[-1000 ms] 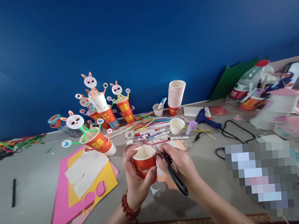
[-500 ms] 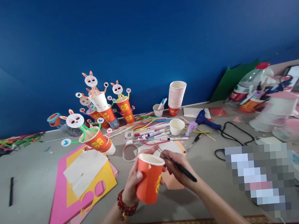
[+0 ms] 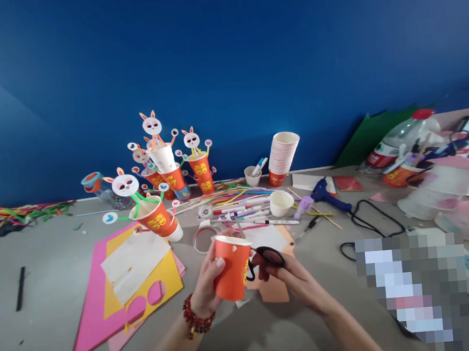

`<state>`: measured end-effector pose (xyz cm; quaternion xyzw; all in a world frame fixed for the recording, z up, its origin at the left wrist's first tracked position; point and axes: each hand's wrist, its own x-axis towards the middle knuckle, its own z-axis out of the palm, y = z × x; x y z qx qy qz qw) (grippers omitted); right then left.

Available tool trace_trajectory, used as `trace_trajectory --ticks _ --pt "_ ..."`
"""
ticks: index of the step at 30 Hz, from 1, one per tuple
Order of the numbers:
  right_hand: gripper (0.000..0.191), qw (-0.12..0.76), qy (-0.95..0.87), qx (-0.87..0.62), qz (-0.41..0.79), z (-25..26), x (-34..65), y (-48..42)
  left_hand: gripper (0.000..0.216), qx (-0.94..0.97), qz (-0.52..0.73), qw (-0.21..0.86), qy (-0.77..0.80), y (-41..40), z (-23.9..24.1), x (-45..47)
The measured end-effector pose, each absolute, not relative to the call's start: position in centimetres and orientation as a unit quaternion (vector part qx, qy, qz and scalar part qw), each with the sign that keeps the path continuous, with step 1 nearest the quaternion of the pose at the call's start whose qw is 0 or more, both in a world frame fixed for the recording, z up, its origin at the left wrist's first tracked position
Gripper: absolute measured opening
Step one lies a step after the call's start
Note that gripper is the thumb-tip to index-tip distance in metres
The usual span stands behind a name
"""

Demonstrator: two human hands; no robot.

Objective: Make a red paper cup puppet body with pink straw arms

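Note:
An orange-red paper cup [image 3: 230, 270] with yellow printing is held nearly upright in my left hand [image 3: 208, 279], its thumb across the near side and fingers behind. A small pale mark shows below its rim. My right hand [image 3: 286, 273] grips black-handled scissors [image 3: 272, 256] just right of the cup. Their blades are partly hidden by the cup, with a bit of metal showing above the rim; I cannot tell whether they touch it. Orange paper [image 3: 273, 291] lies on the table under my right hand.
Rabbit-faced cup figures [image 3: 156, 217] stand at the back left. Pink and yellow sheets [image 3: 117, 293] lie left. Markers [image 3: 241, 210], a small white cup [image 3: 281, 203] and a cup stack [image 3: 283, 152] are behind my hands. A blue glue gun [image 3: 329, 194] and its cord lie right.
The scissors have turned, so their handle loops now show at the cup's right side. My left hand has tilted the cup more upright. The view has shifted slightly.

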<state>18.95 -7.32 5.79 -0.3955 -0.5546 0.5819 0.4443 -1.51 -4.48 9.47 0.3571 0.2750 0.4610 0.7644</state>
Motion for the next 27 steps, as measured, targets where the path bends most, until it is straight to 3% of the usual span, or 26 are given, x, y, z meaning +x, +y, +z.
trace_trajectory --ticks 6,12,15,20,23,27 --pt "0.035 0.501 -0.376 -0.337 0.703 4.2 17.8 -7.2 0.074 0.384 0.471 0.748 0.267 -4.5 9.4 -1.2" --pt "0.053 0.379 -0.303 -0.262 0.834 3.7 17.5 -7.1 0.070 0.380 0.463 0.761 0.249 -4.9 9.1 -1.0" --pt "0.053 0.387 -0.305 -0.256 0.832 3.8 17.3 -7.1 0.069 0.385 0.468 0.751 0.261 -5.2 9.1 -0.9" --pt "0.046 0.484 -0.448 -0.374 0.652 4.7 18.0 -7.3 0.062 0.430 0.511 0.667 0.330 -5.1 8.9 -1.2" --pt "0.034 0.470 -0.587 -0.508 0.420 5.1 18.9 -7.9 0.058 0.454 0.541 0.607 0.363 -4.8 8.4 -1.3" --pt "0.026 0.428 -0.698 -0.534 0.212 5.5 19.5 -8.8 0.053 0.463 0.554 0.566 0.398 -4.5 8.1 -1.2"
